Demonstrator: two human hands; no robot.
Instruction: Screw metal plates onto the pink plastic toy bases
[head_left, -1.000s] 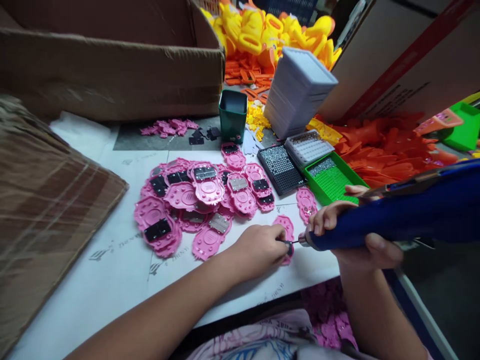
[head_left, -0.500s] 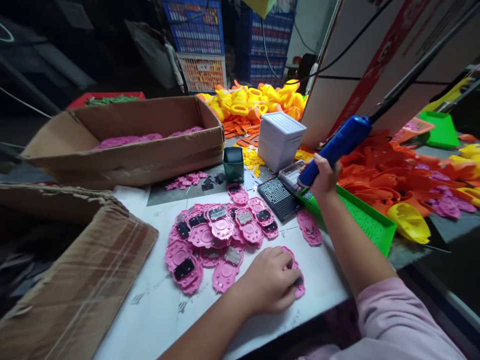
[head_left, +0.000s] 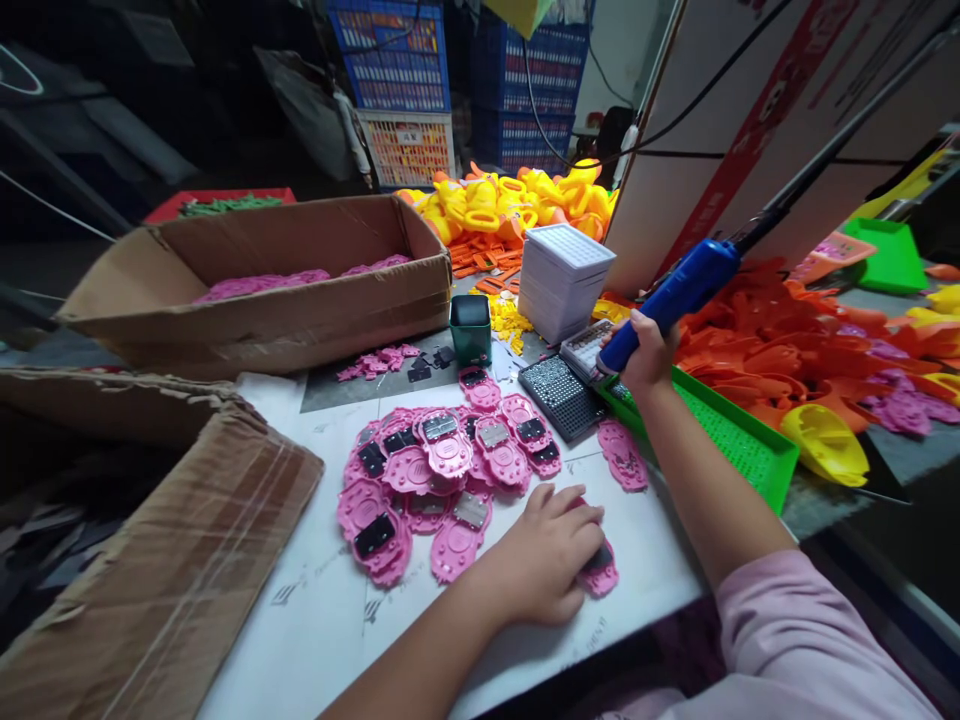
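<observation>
My left hand [head_left: 551, 555] lies curled over a pink plastic piece [head_left: 600, 572] near the white table's front edge and presses it down. A pile of similar pink pieces [head_left: 442, 462], some fitted with dark or silvery plates, spreads just left of that hand. My right hand [head_left: 646, 352] grips a blue electric screwdriver [head_left: 671, 295] whose tip points down at the grey screw tray [head_left: 586, 349]. A black screw tray [head_left: 561, 392] and a green tray [head_left: 731, 440] lie beside it.
An open cardboard box [head_left: 262, 300] with pink parts stands at the back left; a flattened box [head_left: 150, 540] lies at the near left. A green cup [head_left: 470, 328], a stack of white trays [head_left: 562, 280], yellow parts [head_left: 510, 205] and orange parts [head_left: 780, 350] crowd the back and right.
A second ago the screwdriver tip was at the pink piece under my left hand. My right hand has since carried the tool up to the screw trays; the left hand stays on the piece.
</observation>
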